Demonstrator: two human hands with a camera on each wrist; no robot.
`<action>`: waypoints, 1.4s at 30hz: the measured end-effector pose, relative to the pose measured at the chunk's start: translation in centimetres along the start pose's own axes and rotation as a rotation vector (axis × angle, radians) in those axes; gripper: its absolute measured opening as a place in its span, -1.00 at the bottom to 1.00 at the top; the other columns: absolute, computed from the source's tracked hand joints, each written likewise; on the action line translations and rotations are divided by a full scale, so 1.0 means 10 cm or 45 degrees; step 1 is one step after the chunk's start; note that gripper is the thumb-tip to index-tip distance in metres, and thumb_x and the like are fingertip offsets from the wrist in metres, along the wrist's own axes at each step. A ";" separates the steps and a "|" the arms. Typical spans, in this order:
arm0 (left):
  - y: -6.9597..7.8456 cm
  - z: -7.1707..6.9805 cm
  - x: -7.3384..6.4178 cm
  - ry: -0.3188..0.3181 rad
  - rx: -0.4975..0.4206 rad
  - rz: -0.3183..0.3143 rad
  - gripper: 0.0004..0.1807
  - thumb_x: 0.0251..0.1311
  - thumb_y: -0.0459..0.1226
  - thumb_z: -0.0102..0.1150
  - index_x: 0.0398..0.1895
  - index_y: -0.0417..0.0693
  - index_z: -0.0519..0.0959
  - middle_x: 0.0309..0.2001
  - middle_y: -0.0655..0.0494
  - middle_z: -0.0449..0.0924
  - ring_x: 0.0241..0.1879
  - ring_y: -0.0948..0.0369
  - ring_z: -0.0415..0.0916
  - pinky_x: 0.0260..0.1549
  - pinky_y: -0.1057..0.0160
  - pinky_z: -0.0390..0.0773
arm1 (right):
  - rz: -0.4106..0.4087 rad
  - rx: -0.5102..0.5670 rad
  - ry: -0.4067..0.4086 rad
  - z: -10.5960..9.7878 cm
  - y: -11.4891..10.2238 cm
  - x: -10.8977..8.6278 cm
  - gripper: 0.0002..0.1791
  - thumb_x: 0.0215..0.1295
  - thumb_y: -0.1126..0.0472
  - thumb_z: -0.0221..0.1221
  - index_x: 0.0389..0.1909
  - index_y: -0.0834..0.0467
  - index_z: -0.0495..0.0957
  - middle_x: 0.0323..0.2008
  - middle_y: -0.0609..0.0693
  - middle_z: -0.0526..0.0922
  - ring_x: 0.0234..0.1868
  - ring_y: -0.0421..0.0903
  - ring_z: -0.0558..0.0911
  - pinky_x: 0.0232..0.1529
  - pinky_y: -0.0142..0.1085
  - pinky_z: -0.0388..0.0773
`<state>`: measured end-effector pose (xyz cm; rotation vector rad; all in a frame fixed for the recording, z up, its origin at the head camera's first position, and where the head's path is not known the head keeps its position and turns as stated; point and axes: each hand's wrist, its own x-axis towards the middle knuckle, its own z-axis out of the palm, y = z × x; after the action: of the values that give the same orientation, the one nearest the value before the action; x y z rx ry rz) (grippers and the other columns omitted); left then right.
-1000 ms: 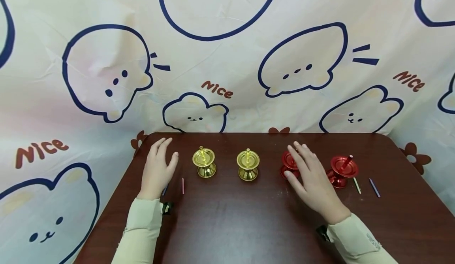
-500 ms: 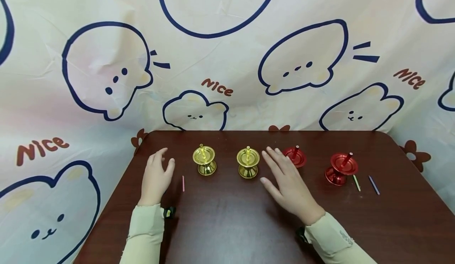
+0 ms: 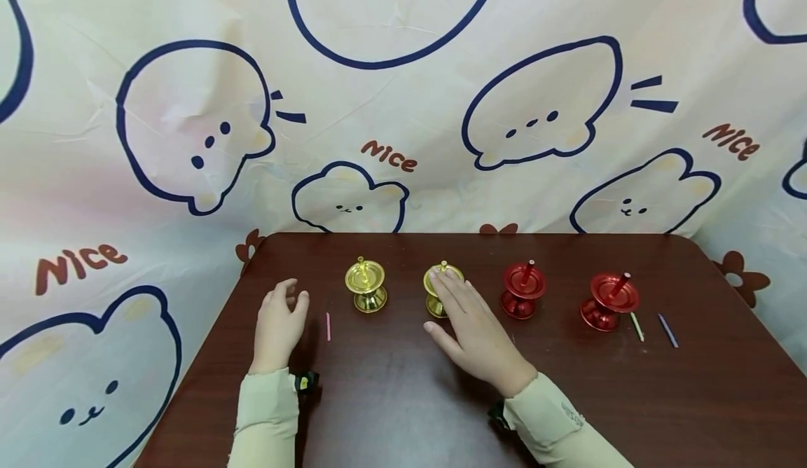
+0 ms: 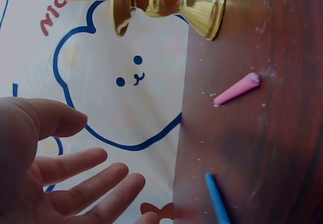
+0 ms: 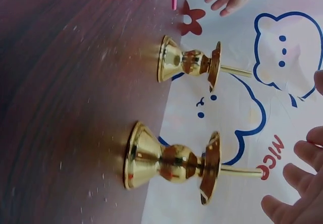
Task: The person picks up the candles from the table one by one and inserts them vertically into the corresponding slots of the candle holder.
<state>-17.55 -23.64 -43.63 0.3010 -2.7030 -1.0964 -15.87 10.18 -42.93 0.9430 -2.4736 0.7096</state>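
Note:
My left hand (image 3: 277, 328) is held over the left part of the table, fingers loosely bent and holding nothing. Near it lie a pink stick (image 4: 237, 90) and a blue stick (image 4: 217, 199), both seen in the left wrist view; the hand hides the blue one in the head view. A gold candle holder (image 3: 366, 279) stands to the right of the pink stick. My right hand (image 3: 482, 338), fingers extended and holding nothing, overlaps a second gold candle holder (image 3: 435, 305) in the head view. In the right wrist view that holder (image 5: 176, 162) stands upright, the fingers beyond its upright stem.
Two red candle holders (image 3: 523, 282) (image 3: 611, 294) stand in the same row to the right. Beyond them lie a pale green stick (image 3: 637, 328) and a purple-blue stick (image 3: 668, 331). A printed cloth (image 3: 441, 118) hangs right behind the brown table (image 3: 378, 398).
My right hand has moved left, from over the nearer red candle holder to the second gold one. My left hand has drawn slightly back. The candle holders have stayed in place.

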 end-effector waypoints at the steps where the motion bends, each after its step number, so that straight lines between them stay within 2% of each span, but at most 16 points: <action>1: -0.01 0.01 0.00 -0.014 0.003 -0.009 -0.46 0.52 -0.17 -0.04 0.43 -0.29 0.31 0.28 -0.33 0.40 0.21 -0.20 0.43 0.08 -0.22 0.48 | 0.002 0.006 -0.006 0.02 0.00 0.01 -0.23 0.47 -0.06 0.14 0.56 0.19 0.17 0.53 0.10 0.22 0.55 0.11 0.19 0.45 0.16 0.17; 8: -0.04 0.03 0.00 -0.181 0.095 -0.040 -0.43 0.51 -0.15 -0.03 0.42 -0.34 0.33 0.27 -0.40 0.40 0.22 -0.24 0.41 0.12 -0.25 0.45 | -0.008 0.006 -0.044 0.14 -0.05 0.08 -0.21 0.47 -0.04 0.15 0.57 0.19 0.13 0.54 0.10 0.21 0.54 0.08 0.21 0.44 0.12 0.21; 11: -0.06 0.01 -0.02 -0.220 0.138 -0.064 -0.43 0.50 -0.15 -0.02 0.40 -0.37 0.35 0.25 -0.44 0.40 0.21 -0.27 0.40 0.14 -0.26 0.43 | -0.018 -0.010 -0.064 0.20 -0.07 0.12 -0.21 0.46 -0.03 0.17 0.57 0.20 0.14 0.54 0.10 0.21 0.54 0.08 0.21 0.45 0.09 0.21; 23: -0.12 -0.04 -0.05 -0.240 0.185 -0.127 -0.44 0.48 -0.17 0.02 0.32 -0.49 0.39 0.21 -0.49 0.44 0.18 -0.31 0.43 0.11 -0.27 0.46 | -0.004 0.007 -0.140 0.39 -0.16 0.26 -0.22 0.53 -0.08 0.08 0.59 0.20 0.08 0.56 0.12 0.17 0.57 0.09 0.13 0.47 0.12 0.14; 28: -0.13 -0.05 -0.05 -0.250 0.214 -0.139 -0.46 0.47 -0.22 0.06 0.29 -0.52 0.40 0.20 -0.51 0.45 0.18 -0.33 0.45 0.10 -0.26 0.48 | 0.043 0.007 -0.190 0.44 -0.18 0.31 -0.21 0.55 -0.14 0.02 0.60 0.18 0.05 0.58 0.08 0.11 0.58 0.06 0.09 0.49 0.08 0.11; 35: -0.14 -0.03 -0.03 -0.253 0.231 -0.134 -0.50 0.43 -0.28 0.11 0.23 -0.57 0.43 0.14 -0.53 0.49 0.13 -0.33 0.48 0.07 -0.24 0.52 | 0.074 0.011 -0.266 0.52 -0.19 0.43 -0.20 0.58 -0.15 -0.03 0.62 0.17 -0.01 0.60 0.07 0.04 0.61 0.03 0.01 0.54 -0.02 -0.02; 42: -0.16 0.00 -0.03 -0.245 0.229 -0.121 -0.54 0.40 -0.32 0.15 0.18 -0.59 0.47 0.08 -0.52 0.53 0.09 -0.32 0.52 0.02 -0.20 0.56 | 0.092 -0.016 -0.333 0.59 -0.19 0.54 -0.18 0.57 -0.21 -0.07 0.62 0.17 -0.02 0.61 0.06 0.01 0.61 -0.02 -0.05 0.55 -0.09 -0.05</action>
<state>-17.10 -24.61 -44.79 0.3738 -2.9943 -0.9522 -19.32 2.82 -44.19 1.0017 -2.7482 0.6270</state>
